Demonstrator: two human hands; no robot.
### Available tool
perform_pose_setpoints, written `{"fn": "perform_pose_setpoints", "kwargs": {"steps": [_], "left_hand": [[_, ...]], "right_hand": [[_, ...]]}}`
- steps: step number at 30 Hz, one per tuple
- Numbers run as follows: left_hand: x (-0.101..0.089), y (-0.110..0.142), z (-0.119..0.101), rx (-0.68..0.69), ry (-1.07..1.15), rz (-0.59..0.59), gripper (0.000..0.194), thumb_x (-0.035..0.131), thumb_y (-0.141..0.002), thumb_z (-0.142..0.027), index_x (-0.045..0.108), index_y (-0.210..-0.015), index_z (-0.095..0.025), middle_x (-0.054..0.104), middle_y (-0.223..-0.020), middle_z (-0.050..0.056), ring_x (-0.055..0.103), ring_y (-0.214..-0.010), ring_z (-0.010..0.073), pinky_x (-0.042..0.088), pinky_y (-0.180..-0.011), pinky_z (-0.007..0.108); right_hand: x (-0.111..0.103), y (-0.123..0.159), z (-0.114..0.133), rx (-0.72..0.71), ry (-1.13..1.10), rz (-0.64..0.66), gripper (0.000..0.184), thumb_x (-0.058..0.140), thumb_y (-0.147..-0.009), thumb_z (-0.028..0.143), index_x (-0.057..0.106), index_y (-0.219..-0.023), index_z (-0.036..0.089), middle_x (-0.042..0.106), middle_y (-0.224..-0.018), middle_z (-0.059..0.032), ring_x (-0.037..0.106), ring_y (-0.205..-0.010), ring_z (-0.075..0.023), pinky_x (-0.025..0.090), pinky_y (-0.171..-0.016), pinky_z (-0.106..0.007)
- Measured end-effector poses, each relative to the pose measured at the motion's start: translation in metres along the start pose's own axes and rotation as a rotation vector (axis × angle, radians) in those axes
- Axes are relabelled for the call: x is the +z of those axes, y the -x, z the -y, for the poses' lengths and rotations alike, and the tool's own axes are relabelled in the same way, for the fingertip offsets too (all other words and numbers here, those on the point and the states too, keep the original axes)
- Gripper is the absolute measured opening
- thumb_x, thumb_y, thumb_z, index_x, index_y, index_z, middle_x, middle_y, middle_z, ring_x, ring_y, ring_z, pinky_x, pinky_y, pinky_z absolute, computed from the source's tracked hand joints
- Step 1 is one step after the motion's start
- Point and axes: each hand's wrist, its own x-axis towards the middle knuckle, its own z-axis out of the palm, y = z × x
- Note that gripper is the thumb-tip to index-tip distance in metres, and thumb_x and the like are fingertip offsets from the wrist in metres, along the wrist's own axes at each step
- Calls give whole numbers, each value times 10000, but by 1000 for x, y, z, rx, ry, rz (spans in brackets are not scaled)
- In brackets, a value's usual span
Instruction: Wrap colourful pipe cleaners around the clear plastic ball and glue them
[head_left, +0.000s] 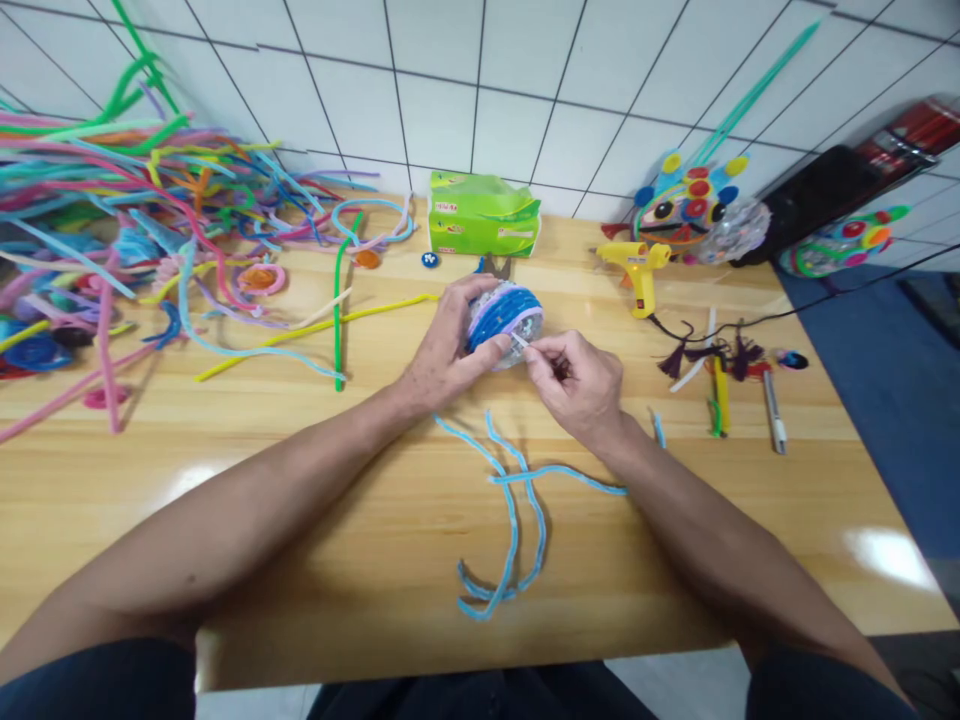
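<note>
My left hand (444,345) is wrapped round a clear glittery ball (507,318) that has blue and lilac pipe cleaners coiled over it, held just above the wooden table (315,500). My right hand (579,385) is closed in a pinch on a short pale pipe cleaner end (519,341) at the ball's lower right side. Light blue pipe cleaners (517,500) lie crossed on the table below both hands.
A big heap of coloured pipe cleaners (112,220) covers the left. A green tissue pack (484,215) stands at the back, a yellow glue gun (637,272) with its cable to the right, beside decorated balls (686,205), tassels and a pen (774,415).
</note>
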Motion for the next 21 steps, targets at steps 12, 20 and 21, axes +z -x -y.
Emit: {"fn": "perform_pose_setpoints", "kwargs": {"steps": [12, 20, 21], "left_hand": [[0, 0, 3, 0, -19, 9, 757, 614, -1089, -769, 420, -1638, -285, 522, -1709, 174, 513, -1647, 359, 448, -1407, 559], [1, 0, 2, -10, 11, 6, 750, 641, -1076, -765, 433, -1622, -295, 517, -1714, 175, 512, -1647, 369, 446, -1405, 590], [0, 0, 1, -17, 15, 8, 747, 643, -1076, -765, 436, -1620, -297, 519, -1715, 173, 511, -1649, 367, 445, -1409, 586]], "right_hand": [[1, 2, 0, 30, 12, 19, 148, 688, -1075, 314, 696, -934, 270, 714, -668, 44, 541, -487, -121, 475, -556, -267], [2, 2, -1, 22, -38, 23, 122, 686, -1070, 309, 690, -953, 272, 726, -693, 42, 567, -509, -126, 494, -579, -266], [3, 2, -2, 21, -43, 23, 121, 691, -1070, 302, 690, -953, 272, 731, -699, 42, 575, -516, -126, 496, -585, -265]]}}
